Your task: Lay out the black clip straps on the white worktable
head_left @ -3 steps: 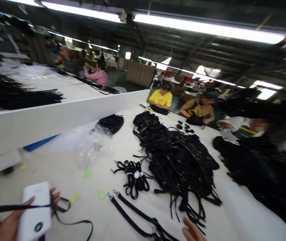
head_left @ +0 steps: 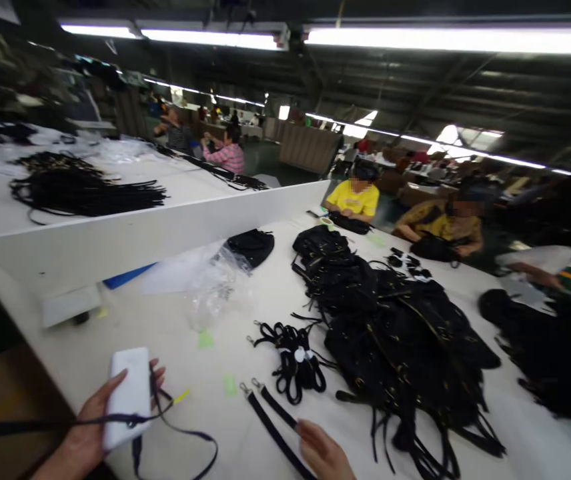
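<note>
My left hand (head_left: 93, 427) holds a white flat device (head_left: 128, 397) at the table's near edge, with a thin black lanyard (head_left: 175, 437) looped across it. Over a pair of black straps with metal clasps (head_left: 270, 417), my right hand (head_left: 323, 453) rests on the white table (head_left: 160, 320), fingers together and flat. Just beyond lies a bundle of coiled black straps (head_left: 293, 360). A large heap of black bags with gold hardware (head_left: 390, 327) fills the middle of the table.
A clear plastic bag (head_left: 215, 287) and a small black pouch (head_left: 253, 243) lie toward the white divider wall (head_left: 155, 227). Behind the divider lies a pile of black straps (head_left: 80, 190). Several people sit working at the far end and right side. More black bags (head_left: 545, 347) lie at right.
The view has swung left and tilted. My right hand has come further onto the table over the straps; the left hand still holds the white device.
</note>
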`<state>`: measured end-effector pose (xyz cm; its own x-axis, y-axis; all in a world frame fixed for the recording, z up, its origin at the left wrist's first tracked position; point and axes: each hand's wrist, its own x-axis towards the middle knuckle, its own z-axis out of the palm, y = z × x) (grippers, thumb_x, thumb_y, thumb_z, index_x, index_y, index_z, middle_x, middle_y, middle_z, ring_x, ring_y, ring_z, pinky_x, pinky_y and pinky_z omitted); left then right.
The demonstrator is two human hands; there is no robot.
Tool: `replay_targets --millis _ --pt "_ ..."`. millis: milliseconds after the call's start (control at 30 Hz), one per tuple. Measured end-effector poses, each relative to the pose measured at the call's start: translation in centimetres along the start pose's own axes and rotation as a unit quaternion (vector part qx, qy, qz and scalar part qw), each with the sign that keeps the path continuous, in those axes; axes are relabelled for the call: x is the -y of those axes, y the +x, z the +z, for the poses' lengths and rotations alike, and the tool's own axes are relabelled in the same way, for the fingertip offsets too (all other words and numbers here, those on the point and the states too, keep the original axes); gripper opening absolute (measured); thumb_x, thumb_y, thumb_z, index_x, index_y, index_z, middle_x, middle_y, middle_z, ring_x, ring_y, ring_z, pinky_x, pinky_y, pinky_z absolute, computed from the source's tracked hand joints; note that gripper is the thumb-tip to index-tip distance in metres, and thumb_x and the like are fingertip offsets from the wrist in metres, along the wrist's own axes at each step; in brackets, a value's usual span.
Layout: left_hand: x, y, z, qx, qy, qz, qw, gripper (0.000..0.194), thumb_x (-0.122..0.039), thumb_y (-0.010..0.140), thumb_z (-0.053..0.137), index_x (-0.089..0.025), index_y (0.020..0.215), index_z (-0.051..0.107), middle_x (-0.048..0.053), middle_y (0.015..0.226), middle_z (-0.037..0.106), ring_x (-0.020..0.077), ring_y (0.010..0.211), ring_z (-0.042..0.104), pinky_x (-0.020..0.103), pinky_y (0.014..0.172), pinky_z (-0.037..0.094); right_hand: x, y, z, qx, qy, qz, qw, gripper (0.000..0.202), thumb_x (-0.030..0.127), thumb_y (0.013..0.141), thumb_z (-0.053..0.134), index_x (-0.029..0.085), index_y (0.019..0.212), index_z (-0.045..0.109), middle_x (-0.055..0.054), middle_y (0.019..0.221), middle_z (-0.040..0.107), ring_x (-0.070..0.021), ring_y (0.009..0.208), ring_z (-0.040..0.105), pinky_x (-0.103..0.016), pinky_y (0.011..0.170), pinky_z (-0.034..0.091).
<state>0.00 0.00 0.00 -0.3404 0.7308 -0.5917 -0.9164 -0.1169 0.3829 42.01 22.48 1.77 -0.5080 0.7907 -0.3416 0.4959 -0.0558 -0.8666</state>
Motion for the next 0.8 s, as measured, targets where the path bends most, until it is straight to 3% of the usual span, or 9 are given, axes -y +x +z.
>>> replay_targets --millis 67,133,200,267,467,667,800 --pt "-0.5 1.3 -0.6 0.045 -0.005 0.002 0.999 0.060 -0.030 0.088 0.065 -0.020 0.144 0.044 0.014 0.140 0.052 0.0317 0.124 0.055 0.043 0.089 0.059 5.0 3.0 7.7 0.091 -0.003 -0.062 0.994 0.047 0.038 0.073 0.063 0.022 0.116 0.069 -0.009 0.120 0.073 -0.0289 0.111 0.067 -0.043 0.103 0.052" --pt "-1.1 3.0 -0.9 0.077 0.016 0.004 0.997 0.064 -0.030 0.088 0.067 -0.019 0.146 0.040 0.016 0.142 0.050 0.0322 0.127 0.052 0.042 0.090 0.059 9.1 5.0 13.0 0.137 -0.012 -0.118 0.983 0.047 0.036 0.073 0.063 0.026 0.119 0.068 -0.007 0.123 0.071 -0.0277 0.112 0.066 -0.040 0.095 0.055" --pt "-2.2 4.8 -1.3 0.089 0.060 0.007 0.994 0.071 -0.031 0.086 0.071 -0.020 0.147 0.037 0.016 0.140 0.052 0.0337 0.129 0.051 0.041 0.088 0.060 11.8 6.5 16.3 0.174 -0.038 -0.155 0.972 0.043 0.038 0.075 0.062 0.031 0.118 0.069 -0.003 0.120 0.073 -0.0276 0.112 0.065 -0.041 0.096 0.054" --pt "-3.7 6.4 -1.8 0.079 0.099 -0.002 0.992 0.076 -0.032 0.083 0.075 -0.020 0.148 0.036 0.017 0.135 0.056 0.0361 0.125 0.054 0.040 0.083 0.061 13.3 7.6 18.2 0.202 -0.058 -0.165 0.964 0.039 0.040 0.077 0.060 0.035 0.114 0.071 0.001 0.113 0.075 -0.0274 0.111 0.065 -0.041 0.097 0.053" --pt "-9.0 10.4 -3.9 0.045 0.161 -0.036 0.985 0.069 -0.029 0.080 0.078 -0.014 0.140 0.047 0.018 0.122 0.063 0.0358 0.111 0.063 0.036 0.079 0.060 13.6 9.7 20.6 0.215 -0.058 -0.133 0.966 0.036 0.034 0.077 0.059 0.026 0.109 0.073 -0.004 0.106 0.076 -0.0250 0.105 0.067 -0.037 0.097 0.052" --pt "-12.3 12.5 -5.3 -0.004 0.230 -0.053 0.972 0.062 -0.032 0.077 0.080 -0.008 0.129 0.055 0.019 0.108 0.068 0.0337 0.080 0.068 0.033 0.051 0.054 11.2 9.6 19.9 0.158 -0.055 -0.062 0.984 0.036 0.023 0.076 0.056 0.026 0.108 0.073 -0.004 0.110 0.076 -0.0239 0.103 0.067 -0.038 0.096 0.050" --pt "-13.6 12.4 -4.9 -0.040 0.253 -0.086 0.963 0.061 -0.030 0.076 0.081 -0.005 0.125 0.055 0.020 0.102 0.068 0.0300 0.072 0.065 0.031 0.047 0.052 9.2 9.1 19.3 0.124 -0.039 -0.042 0.991 0.032 0.023 0.077 0.055 0.026 0.103 0.073 -0.002 0.105 0.076 -0.0248 0.101 0.067 -0.039 0.095 0.050"
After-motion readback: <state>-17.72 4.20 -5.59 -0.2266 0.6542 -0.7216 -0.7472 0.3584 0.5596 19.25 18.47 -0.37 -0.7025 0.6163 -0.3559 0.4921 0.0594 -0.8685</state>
